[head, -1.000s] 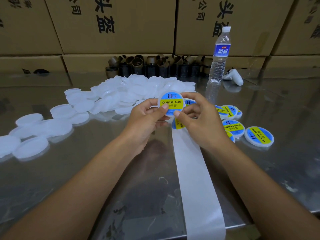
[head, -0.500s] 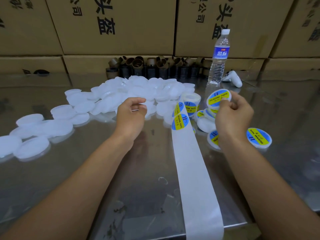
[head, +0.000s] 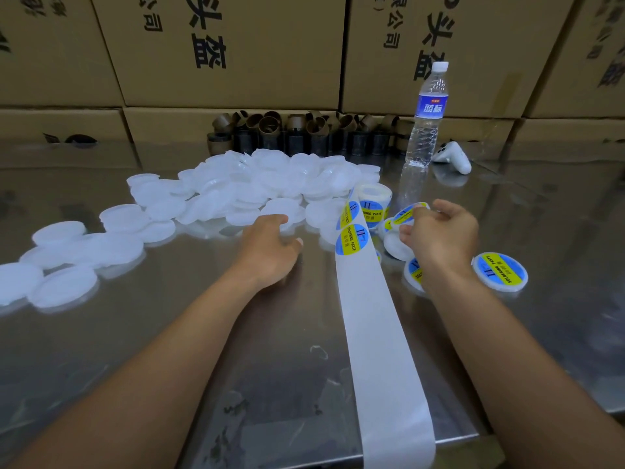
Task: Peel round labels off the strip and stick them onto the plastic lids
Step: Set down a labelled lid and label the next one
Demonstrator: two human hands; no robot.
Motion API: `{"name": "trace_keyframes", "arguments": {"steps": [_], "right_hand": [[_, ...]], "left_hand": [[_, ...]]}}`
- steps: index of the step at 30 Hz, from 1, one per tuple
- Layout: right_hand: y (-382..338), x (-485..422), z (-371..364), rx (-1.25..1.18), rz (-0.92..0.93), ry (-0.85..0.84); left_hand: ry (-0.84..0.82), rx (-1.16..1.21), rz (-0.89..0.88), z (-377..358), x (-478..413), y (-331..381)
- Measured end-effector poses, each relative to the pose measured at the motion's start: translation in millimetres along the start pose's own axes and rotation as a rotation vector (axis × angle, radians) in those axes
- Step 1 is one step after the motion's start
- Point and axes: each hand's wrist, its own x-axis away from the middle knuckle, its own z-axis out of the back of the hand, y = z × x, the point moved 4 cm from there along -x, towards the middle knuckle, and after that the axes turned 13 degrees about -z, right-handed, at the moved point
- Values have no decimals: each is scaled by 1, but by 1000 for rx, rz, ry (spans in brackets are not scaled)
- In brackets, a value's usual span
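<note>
Left hand (head: 270, 247): fingers loosely spread, tips touching a plain translucent white round plastic lid (head: 282, 206) at the pile's near edge.
Right hand (head: 443, 235): thumb and fingertips pinching a tilted, labelled white plastic lid (head: 406, 213).
White paper backing strip (head: 372, 316): between both forearms on the shiny steel table (head: 135, 333), with round blue-and-yellow labels (head: 351, 240) at its far end.

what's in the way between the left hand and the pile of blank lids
Nothing visible: the left hand reaches the near edge of the blank lids. The right hand holds a labelled lid off to the side.
</note>
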Motion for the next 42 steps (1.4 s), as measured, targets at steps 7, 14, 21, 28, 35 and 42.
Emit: {"name": "trace_keyframes", "arguments": {"steps": [7, 14, 21, 28, 35, 42], "right_hand": [[-5, 6, 6, 103, 109, 129], [-10, 13, 3, 86, 222, 66], [-10, 20, -5, 99, 258, -25], [-8, 23, -8, 124, 265, -97], [-8, 25, -12, 111, 231, -131], [-9, 26, -10, 108, 229, -132]], "left_hand": [[-10, -125, -45, -2, -1, -2], [49, -159, -74, 1, -1, -4], [136, -170, -49, 10, -5, -5], [21, -262, 29, 2, -30, -9], [84, -339, 19, -4, -42, -9], [141, -255, -157, 4, -30, 1]]}}
